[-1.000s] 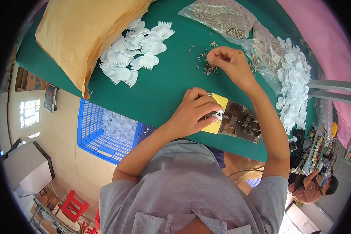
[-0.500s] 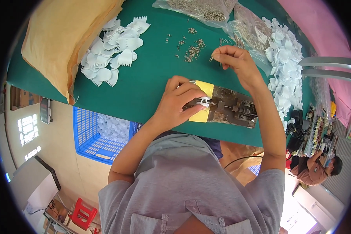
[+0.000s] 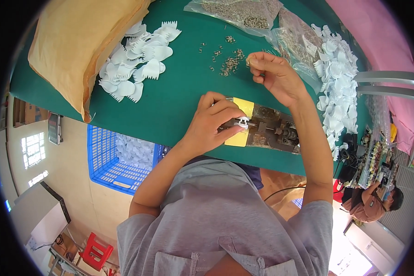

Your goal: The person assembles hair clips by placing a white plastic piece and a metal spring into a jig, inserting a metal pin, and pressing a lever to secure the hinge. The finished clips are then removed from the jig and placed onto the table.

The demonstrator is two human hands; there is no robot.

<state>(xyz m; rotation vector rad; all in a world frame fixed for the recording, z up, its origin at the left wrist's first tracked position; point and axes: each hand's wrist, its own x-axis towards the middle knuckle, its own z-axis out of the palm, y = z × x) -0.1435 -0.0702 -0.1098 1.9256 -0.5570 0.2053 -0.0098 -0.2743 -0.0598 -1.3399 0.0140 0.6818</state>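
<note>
My left hand (image 3: 215,121) is closed on a white plastic clip piece (image 3: 242,122), pressing it against the end of a small metal jig (image 3: 273,131). Only the lugged end of the piece shows; my fingers cover the rest. Yellow tape (image 3: 237,139) wraps the jig's left part, beside my fingertips. Above the jig, my right hand (image 3: 278,78) is raised with thumb and forefinger pinched. A tiny metal piece shows at its fingertips, too small to make out fully. Left of that hand lies a loose heap of small bent metal pieces (image 3: 229,66) on the green table (image 3: 179,101).
White toothed plastic pieces lie in piles at left (image 3: 135,62) and right (image 3: 338,87). Clear bags of metal parts (image 3: 255,22) lie at the back. A large tan bag (image 3: 69,50) stands far left. Below the table edge is a blue crate (image 3: 101,161). Another person (image 3: 370,204) sits at right.
My right hand has shifted slightly left and up, its fingers curling more around the small metal piece. My left hand keeps its hold on the white piece at the jig.
</note>
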